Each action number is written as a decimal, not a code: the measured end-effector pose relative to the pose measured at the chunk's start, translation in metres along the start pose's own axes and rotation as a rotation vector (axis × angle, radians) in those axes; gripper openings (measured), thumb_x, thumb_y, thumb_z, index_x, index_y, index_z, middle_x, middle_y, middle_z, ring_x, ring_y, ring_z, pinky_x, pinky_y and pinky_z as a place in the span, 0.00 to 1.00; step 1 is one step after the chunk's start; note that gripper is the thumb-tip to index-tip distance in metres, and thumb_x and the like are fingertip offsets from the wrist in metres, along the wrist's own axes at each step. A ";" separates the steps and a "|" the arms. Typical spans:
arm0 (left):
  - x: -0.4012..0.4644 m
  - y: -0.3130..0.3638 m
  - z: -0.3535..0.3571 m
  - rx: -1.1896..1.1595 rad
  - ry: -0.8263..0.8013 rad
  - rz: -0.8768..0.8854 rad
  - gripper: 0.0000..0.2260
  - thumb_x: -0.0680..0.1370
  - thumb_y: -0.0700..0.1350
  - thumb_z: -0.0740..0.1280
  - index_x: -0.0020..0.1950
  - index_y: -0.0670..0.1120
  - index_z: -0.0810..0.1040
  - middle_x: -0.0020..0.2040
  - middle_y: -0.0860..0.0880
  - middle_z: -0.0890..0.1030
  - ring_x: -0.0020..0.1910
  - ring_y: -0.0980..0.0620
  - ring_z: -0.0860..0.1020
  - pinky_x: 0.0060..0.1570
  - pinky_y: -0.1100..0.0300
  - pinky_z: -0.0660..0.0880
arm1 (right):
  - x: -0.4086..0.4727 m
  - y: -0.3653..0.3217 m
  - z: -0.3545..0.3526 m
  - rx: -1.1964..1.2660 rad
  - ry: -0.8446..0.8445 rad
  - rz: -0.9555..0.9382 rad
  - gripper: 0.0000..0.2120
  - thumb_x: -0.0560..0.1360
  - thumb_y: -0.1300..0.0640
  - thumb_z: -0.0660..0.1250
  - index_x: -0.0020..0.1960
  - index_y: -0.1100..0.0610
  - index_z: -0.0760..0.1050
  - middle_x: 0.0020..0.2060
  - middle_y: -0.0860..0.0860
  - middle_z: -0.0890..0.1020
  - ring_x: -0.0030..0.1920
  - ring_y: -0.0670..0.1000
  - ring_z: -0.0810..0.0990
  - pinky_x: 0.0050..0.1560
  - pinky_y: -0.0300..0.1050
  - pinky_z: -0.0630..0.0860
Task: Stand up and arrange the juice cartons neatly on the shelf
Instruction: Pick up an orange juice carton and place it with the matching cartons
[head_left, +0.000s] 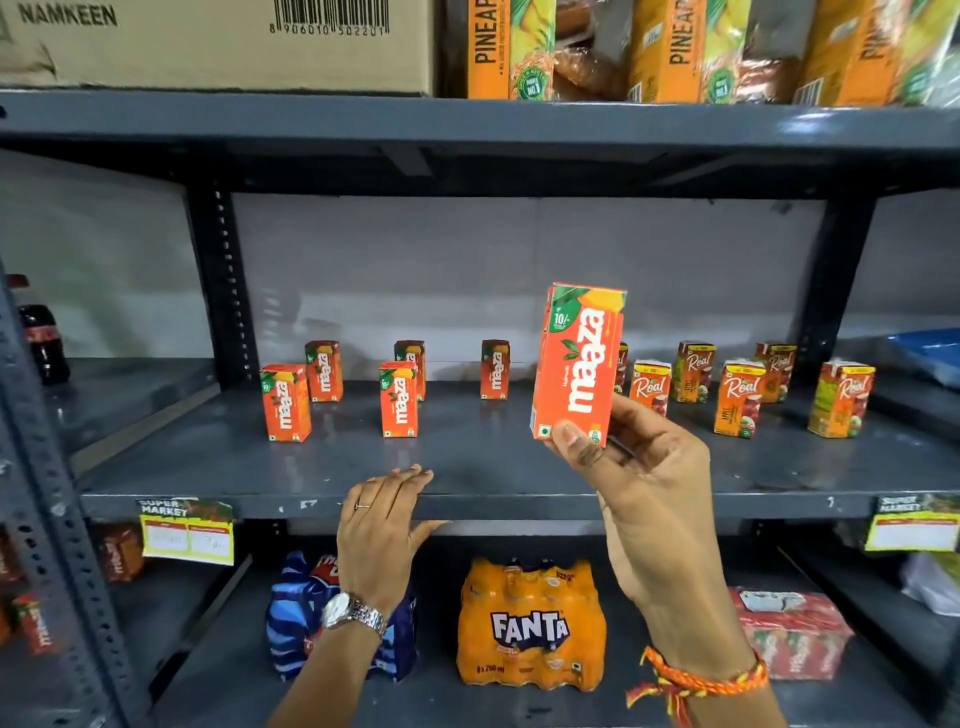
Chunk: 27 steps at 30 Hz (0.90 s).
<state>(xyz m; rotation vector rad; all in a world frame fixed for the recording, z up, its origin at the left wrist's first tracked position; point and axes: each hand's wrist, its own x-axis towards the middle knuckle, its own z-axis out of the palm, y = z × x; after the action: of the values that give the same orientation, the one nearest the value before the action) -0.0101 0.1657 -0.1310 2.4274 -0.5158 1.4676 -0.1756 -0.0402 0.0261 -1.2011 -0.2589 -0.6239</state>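
My right hand (639, 483) grips an orange Maaza carton (576, 364) by its lower end and holds it upright above the grey middle shelf (467, 467). My left hand (384, 525) rests flat on the shelf's front edge and holds nothing. Several Maaza cartons stand upright on the shelf: one at front left (286, 402), one behind it (323, 370), one at centre front (398, 399), one further back (494, 369). To the right, several Real cartons stand upright, among them one (650, 387), another (738, 397) and a third (840, 399).
A dark upright post (223, 280) bounds the bay on the left, another (836, 280) on the right. Below are a Fanta pack (530, 623), a blue bottle pack (291, 618) and a red pack (795, 634). The shelf above holds a cardboard box (208, 41) and pineapple cartons (511, 49).
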 end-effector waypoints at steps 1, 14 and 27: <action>0.001 0.000 0.000 -0.004 -0.002 -0.004 0.24 0.73 0.61 0.62 0.62 0.48 0.80 0.59 0.51 0.82 0.57 0.49 0.80 0.64 0.55 0.66 | 0.001 0.000 -0.001 -0.009 0.002 0.005 0.24 0.56 0.47 0.78 0.51 0.51 0.81 0.44 0.47 0.88 0.48 0.46 0.87 0.43 0.34 0.80; 0.002 0.004 -0.005 -0.032 -0.011 -0.014 0.25 0.67 0.56 0.76 0.61 0.48 0.81 0.58 0.51 0.83 0.57 0.49 0.81 0.62 0.54 0.69 | 0.110 0.070 -0.008 -0.576 -0.054 0.195 0.14 0.65 0.61 0.80 0.45 0.51 0.79 0.42 0.45 0.86 0.46 0.45 0.84 0.47 0.44 0.78; 0.013 0.006 -0.026 -0.062 -0.167 -0.090 0.26 0.70 0.66 0.69 0.62 0.54 0.79 0.61 0.57 0.80 0.59 0.52 0.77 0.61 0.54 0.68 | 0.183 0.160 0.002 -0.989 -0.231 0.314 0.24 0.66 0.57 0.80 0.60 0.60 0.80 0.58 0.57 0.84 0.58 0.55 0.82 0.57 0.44 0.77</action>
<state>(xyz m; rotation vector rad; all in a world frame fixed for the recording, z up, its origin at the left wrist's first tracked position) -0.0283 0.1682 -0.1073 2.5020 -0.4721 1.2027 0.0643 -0.0600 -0.0072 -2.2199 0.0765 -0.3183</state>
